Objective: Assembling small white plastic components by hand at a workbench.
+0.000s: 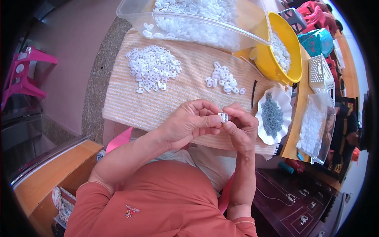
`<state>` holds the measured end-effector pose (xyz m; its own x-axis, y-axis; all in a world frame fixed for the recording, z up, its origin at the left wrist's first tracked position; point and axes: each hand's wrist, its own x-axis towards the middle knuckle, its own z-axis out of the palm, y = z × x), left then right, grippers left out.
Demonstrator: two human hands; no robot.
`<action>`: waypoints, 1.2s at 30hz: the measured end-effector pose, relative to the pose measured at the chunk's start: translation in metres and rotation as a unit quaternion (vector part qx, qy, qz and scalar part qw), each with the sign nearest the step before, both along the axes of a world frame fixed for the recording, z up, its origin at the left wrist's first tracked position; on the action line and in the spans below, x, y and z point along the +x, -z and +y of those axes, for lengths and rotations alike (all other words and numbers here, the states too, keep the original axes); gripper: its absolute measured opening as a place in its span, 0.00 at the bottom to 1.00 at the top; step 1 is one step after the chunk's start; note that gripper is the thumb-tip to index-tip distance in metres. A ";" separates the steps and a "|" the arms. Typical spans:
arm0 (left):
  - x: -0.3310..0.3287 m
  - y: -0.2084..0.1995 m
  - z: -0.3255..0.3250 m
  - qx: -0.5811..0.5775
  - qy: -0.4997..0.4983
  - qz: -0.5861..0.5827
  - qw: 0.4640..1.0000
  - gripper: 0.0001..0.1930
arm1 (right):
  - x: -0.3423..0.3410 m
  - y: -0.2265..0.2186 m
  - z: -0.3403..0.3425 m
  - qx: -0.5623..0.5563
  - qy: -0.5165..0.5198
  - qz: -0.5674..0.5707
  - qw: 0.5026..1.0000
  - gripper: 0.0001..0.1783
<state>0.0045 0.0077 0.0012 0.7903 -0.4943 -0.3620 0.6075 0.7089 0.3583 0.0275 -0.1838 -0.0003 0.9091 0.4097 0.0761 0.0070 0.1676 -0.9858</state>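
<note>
Over the near edge of the striped cloth (189,59), my left hand (189,120) and my right hand (242,128) meet, both closed. Between their thumbs and fingertips is a small white plastic piece with holes (224,117), partly covered by the fingers. Beyond my left hand lies a heap of flat white pieces with holes (154,65). A smaller cluster of rounded white pieces (224,78) is just past my fingertips. To the right of my right hand, a white wavy-rimmed dish (287,114) holds many small grey parts (271,117).
A clear plastic bin (177,17) full of white pieces stands at the far edge. Right of it is a yellow basin (272,65) with more. A thin black stick (254,94) lies by the dish. A white perforated basket (320,73) and a clear bag (314,128) sit farther right.
</note>
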 end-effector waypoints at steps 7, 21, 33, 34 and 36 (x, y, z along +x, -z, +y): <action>-0.001 0.000 0.000 -0.008 0.008 -0.021 1.000 0.04 | -0.004 -0.006 0.005 0.004 0.013 0.011 1.000 0.19; -0.007 -0.001 -0.009 -0.014 -0.005 -0.056 0.998 0.02 | -0.006 -0.018 0.002 -0.038 -0.018 -0.029 0.999 0.16; -0.004 0.000 -0.003 -0.013 0.036 -0.089 0.995 0.03 | -0.009 -0.025 0.000 -0.100 -0.043 -0.013 0.994 0.16; -0.004 -0.002 -0.003 -0.012 0.035 -0.087 0.995 0.03 | -0.008 -0.026 0.000 -0.098 -0.052 -0.016 0.994 0.16; -0.004 -0.004 -0.001 -0.011 0.037 -0.091 0.995 0.03 | -0.009 -0.029 0.001 -0.087 -0.058 -0.019 0.994 0.17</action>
<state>0.0007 0.0067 0.0057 0.8026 -0.5605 -0.2041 0.5850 0.6730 0.4526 0.0181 -0.1824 0.0291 0.8529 0.5213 0.0274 0.0346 -0.0040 -0.9994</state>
